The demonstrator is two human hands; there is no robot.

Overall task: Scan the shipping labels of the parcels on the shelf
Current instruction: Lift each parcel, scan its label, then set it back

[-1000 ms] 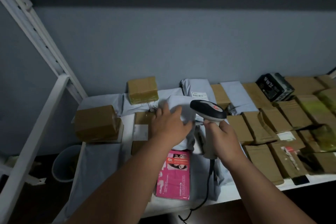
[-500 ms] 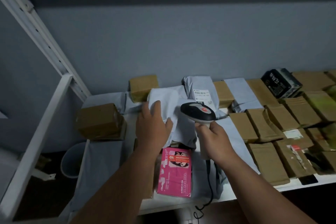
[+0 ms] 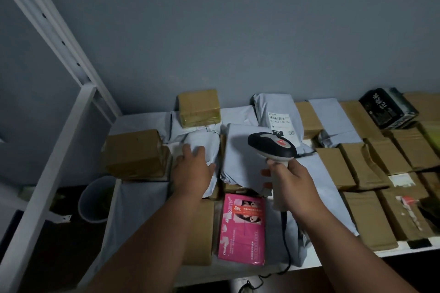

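- Now we log the key relation: the scanner (image 3: 273, 147) sits in our right hand (image 3: 289, 182), its head pointing up and away from the fingers — toward the labelled mailer (image 3: 278, 116), which lies just beyond the scanner's nose at the back of the shelf (image 3: 316, 263).
- Its shipping label (image 3: 280, 123) faces up, partly hidden by the scanner head; the mailer's long axis runs away from us, roughly in line with the scanner handle.
- Right-hand fingers: curled round the handle, thumb side toward us; we cannot tell whether the index finger is on the trigger.
- Left hand (image 3: 192, 170): fingers loosely spread, tips pressing down on a small grey mailer (image 3: 204, 144) just ahead of them, beside the brown box (image 3: 133, 152) to their left. No label shows on that mailer's upper face.
- Judgement: the right hand is clearly nearer the readable label — the next scan likely turns on drawing the scanner back or tilting it so the barcode is uncovered.
- Change against half a second ago: the left hand then held the small grey mailer raised near the scanner; it now lies lower and further left, flattened under the fingertips. The scanner head has shifted right and toward the back, closer to the label.
- Other: pink packet (image 3: 242, 228) lies on our side of both hands, between the forearms.
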